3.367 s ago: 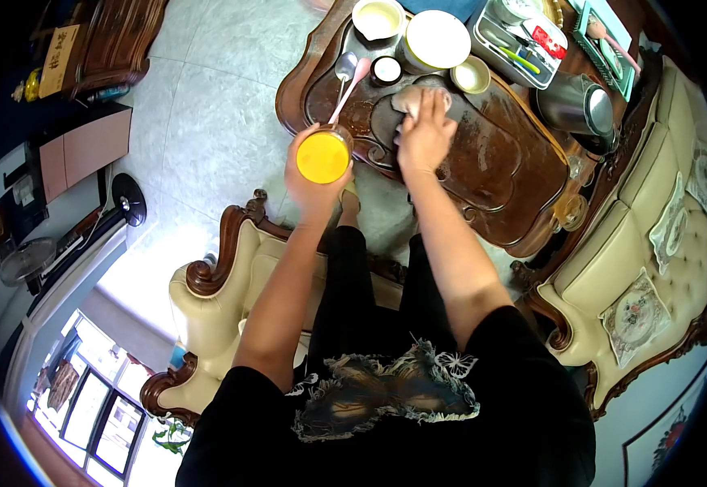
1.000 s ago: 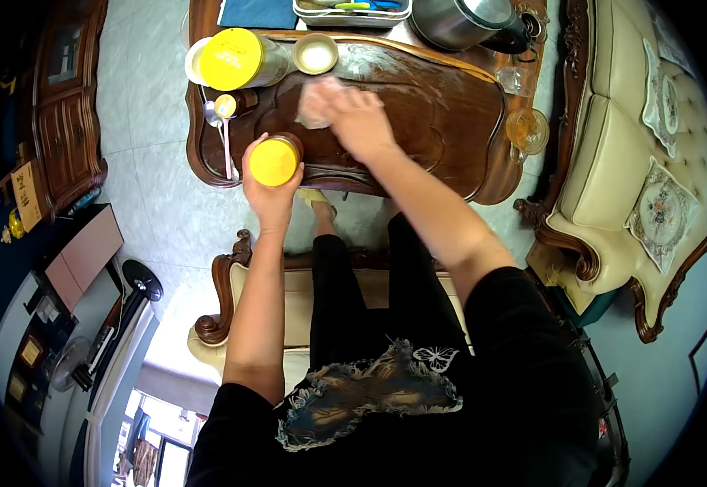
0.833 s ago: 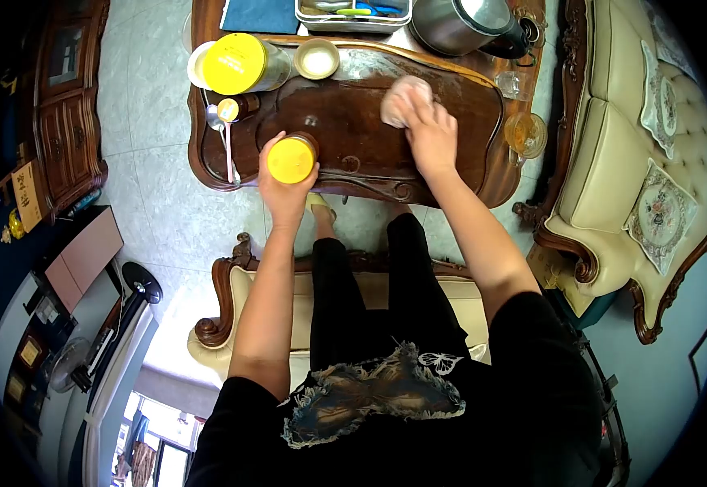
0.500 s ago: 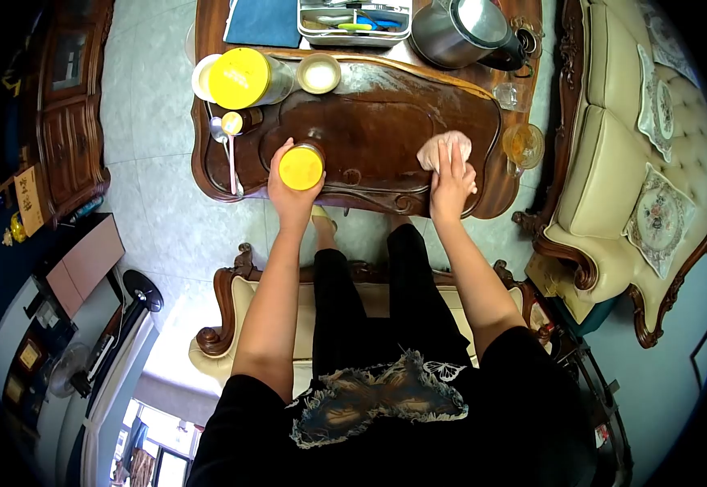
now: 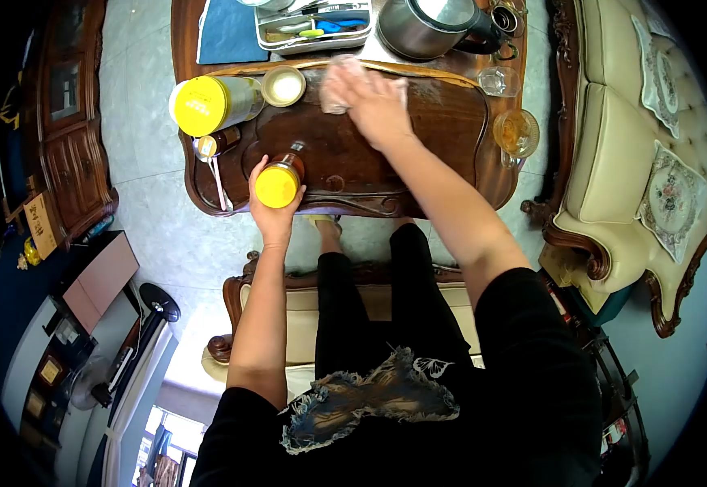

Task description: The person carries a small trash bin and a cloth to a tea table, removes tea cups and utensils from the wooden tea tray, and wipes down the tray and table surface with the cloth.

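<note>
My left hand (image 5: 270, 213) is wrapped round a jar with a yellow lid (image 5: 278, 187) near the front edge of the dark wooden tea tray (image 5: 345, 203). A pale pink cloth (image 5: 342, 84) lies under my right hand (image 5: 380, 109), pressed against the tray's back part. Whitish smears show on the wood beside the cloth. Left of the cloth stands a small cream bowl (image 5: 284, 87). A large canister with a yellow lid (image 5: 202, 106) leans at the tray's left side, with a small brown jar (image 5: 218, 141) and spoons (image 5: 219, 185) in front of it.
Along the back are a blue folded cloth (image 5: 234, 32), a utensil box (image 5: 313, 36) and a steel kettle (image 5: 424, 31). On the right stand a clear glass (image 5: 498, 81) and a glass mug of amber liquid (image 5: 516, 133). A cream sofa (image 5: 613, 154) flanks the table.
My right hand has swept the cloth from the tray's front right to its back middle. My left hand still holds the jar. The whole view has shifted slightly.
</note>
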Tool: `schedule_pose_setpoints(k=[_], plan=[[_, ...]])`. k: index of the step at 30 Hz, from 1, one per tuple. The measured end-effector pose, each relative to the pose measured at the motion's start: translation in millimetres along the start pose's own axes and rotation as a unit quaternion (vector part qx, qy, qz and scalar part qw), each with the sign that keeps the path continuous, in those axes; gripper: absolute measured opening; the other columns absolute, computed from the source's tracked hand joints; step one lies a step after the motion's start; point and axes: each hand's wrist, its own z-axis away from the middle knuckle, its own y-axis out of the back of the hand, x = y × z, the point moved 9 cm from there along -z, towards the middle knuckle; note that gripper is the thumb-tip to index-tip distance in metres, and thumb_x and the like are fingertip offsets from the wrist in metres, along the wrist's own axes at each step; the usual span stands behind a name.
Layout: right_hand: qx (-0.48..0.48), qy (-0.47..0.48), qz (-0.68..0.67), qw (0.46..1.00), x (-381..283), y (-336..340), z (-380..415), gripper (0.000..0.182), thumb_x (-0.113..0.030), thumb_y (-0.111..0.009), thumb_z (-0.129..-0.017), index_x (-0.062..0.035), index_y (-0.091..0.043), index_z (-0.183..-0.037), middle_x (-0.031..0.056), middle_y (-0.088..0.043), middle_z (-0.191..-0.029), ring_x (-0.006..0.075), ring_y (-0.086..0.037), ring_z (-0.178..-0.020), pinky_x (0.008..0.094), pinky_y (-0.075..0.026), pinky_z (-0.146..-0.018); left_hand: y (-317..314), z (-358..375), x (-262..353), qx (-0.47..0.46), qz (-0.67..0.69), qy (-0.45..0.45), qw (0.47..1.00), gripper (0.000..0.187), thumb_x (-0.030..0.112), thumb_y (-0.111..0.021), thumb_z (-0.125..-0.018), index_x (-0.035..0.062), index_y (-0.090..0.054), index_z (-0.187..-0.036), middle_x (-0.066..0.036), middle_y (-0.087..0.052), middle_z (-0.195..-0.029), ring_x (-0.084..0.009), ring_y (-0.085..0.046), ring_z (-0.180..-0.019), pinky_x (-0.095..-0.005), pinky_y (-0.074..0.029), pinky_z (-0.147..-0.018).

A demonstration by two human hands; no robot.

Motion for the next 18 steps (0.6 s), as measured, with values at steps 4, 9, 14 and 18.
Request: schedule_pose_setpoints(k=[4, 9, 14, 18], plan=[[0.011, -0.071, 0.008, 0.997, 71, 27, 64, 0.069, -0.016, -0.068, -0.085, -0.0341, -0.046, -0.149, -0.0069, -0.041, -0.158, 0.0339, -0.048, -0.129, 0.048, -0.039, -0.108, 1, 2, 0, -0.002, -0.011, 0.003, 1.0, 0.081, 0.005, -0.089, -0.063, 0.0061, -0.053, -0.135, -0.01, -0.059, -0.136, -0.0274, -0.058, -0.121, -0.0378, -0.043, -0.109], [0.045, -0.236, 0.028, 0.97, 109, 52, 156, 0.071, -0.01, -0.07, -0.082, -0.0296, -0.051, -0.147, -0.0021, -0.04, -0.158, 0.0362, -0.048, -0.124, 0.0471, -0.039, -0.106, 0, 5, -5, -0.006, 0.009, 0.018, 1.0, 0.082, 0.005, -0.09, -0.065, 0.0063, -0.052, -0.137, -0.011, -0.059, -0.136, -0.026, -0.057, -0.123, -0.0363, -0.042, -0.11], [0.054, -0.312, -0.005, 0.949, 84, 42, 239, 0.075, -0.002, -0.069, -0.079, -0.025, -0.052, -0.148, 0.0015, -0.041, -0.157, 0.0347, -0.047, -0.116, 0.0452, -0.039, -0.105, -2, 5, -8, -0.003, 0.017, 0.023, 1.0, 0.083, 0.005, -0.091, -0.066, 0.0072, -0.05, -0.139, -0.011, -0.061, -0.134, -0.0247, -0.057, -0.122, -0.035, -0.042, -0.11], [0.09, -0.319, -0.094, 0.939, 82, 45, 248, 0.073, 0.001, -0.07, -0.074, -0.0254, -0.059, -0.142, 0.0001, -0.043, -0.157, 0.0332, -0.045, -0.112, 0.0446, -0.037, -0.105, -3, 5, -8, -0.008, 0.003, 0.017, 1.0, 0.086, 0.006, -0.091, -0.065, 0.007, -0.049, -0.139, -0.012, -0.059, -0.135, -0.0255, -0.056, -0.124, -0.0361, -0.042, -0.11]])
